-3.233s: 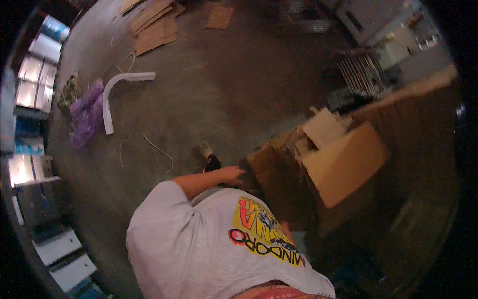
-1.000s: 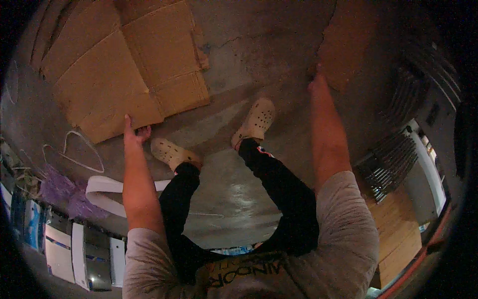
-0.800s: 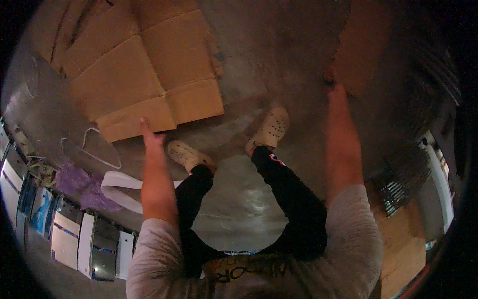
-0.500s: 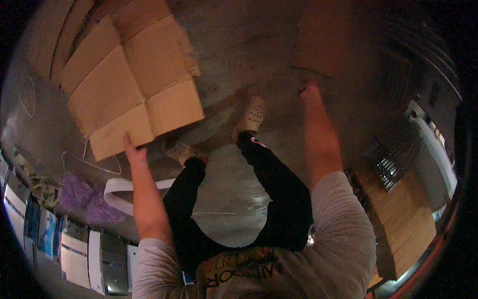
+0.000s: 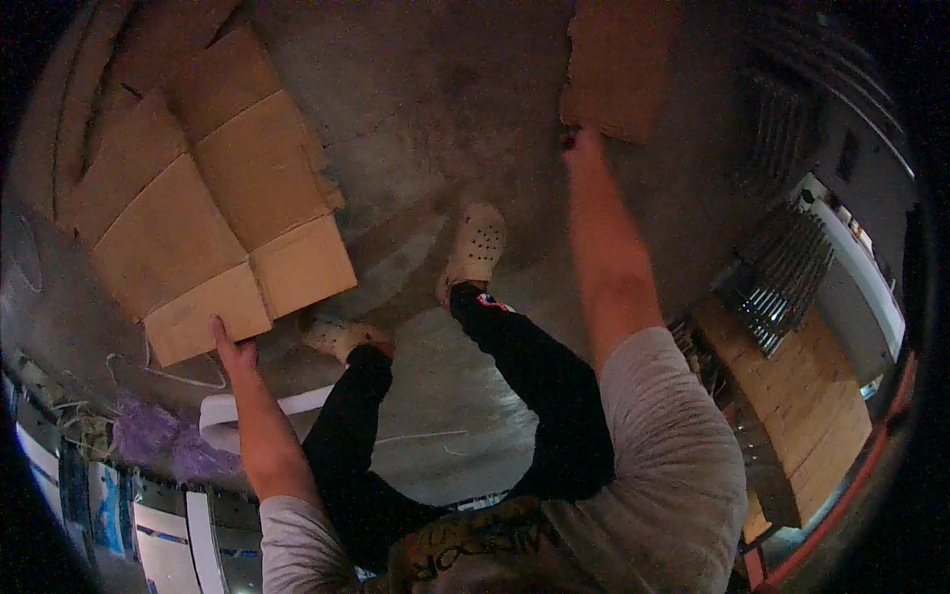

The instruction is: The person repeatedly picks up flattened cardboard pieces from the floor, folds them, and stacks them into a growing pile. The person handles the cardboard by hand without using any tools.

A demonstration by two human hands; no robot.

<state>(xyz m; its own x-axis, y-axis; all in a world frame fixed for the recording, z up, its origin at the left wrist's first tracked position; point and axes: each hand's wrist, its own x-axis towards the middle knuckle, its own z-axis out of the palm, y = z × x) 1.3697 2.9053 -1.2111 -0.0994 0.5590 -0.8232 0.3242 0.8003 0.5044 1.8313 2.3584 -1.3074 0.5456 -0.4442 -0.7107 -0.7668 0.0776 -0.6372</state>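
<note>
- We find the left hand (image 5: 237,353) holding the near edge of a creased, flattened cardboard carton (image 5: 170,243); its thumb (image 5: 220,335) lies on the upper face, and the other fingers are mostly hidden.
- We note the right hand (image 5: 585,146) closed at the near left corner of a smaller cardboard piece (image 5: 621,74); the separate fingers are too dark and blurred to tell apart.
- We place the carton on the left side of the scene, its folds running in a cross, and the smaller piece on the far right, well apart from it.
- We see more cardboard sheets (image 5: 94,74) beyond the carton, at the far left.
- Between the arms we record two tan perforated clogs, the right one (image 5: 480,238) farther off than the left one (image 5: 341,339), below black trousers (image 5: 539,381).
- Near the left forearm we observe a white curved strip (image 5: 220,426), a heap of purple plastic material (image 5: 158,436) and a loop of pale cord (image 5: 190,379).
- On the near left we count several white and dark panels (image 5: 166,549).
- On the right we list a bundle of metal rods (image 5: 782,272) by a brown board (image 5: 797,396), with a red rail (image 5: 851,495) along its outer side.
</note>
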